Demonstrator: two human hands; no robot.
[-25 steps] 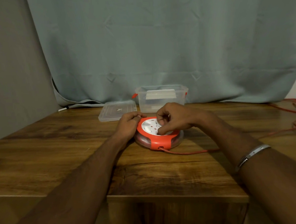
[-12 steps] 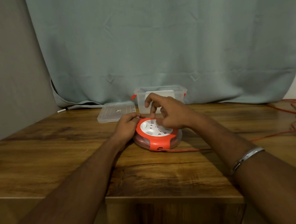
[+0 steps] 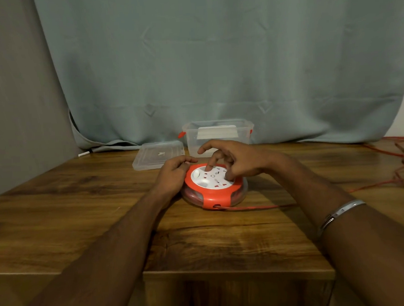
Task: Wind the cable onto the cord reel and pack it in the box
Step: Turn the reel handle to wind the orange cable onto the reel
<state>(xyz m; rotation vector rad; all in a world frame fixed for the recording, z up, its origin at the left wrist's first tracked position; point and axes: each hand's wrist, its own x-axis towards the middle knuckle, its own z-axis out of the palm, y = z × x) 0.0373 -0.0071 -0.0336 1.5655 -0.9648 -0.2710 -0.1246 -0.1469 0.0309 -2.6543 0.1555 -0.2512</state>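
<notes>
The left hand grips the cord reel's hidden far-left rim on the desk, right hand fingers spread pressing its top, cable trailing rightward.

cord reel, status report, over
Left hand grips cord reel rim. Right hand fingertips on its white top. Orange cable mostly unwound. Box open, unobstructed.
</notes>
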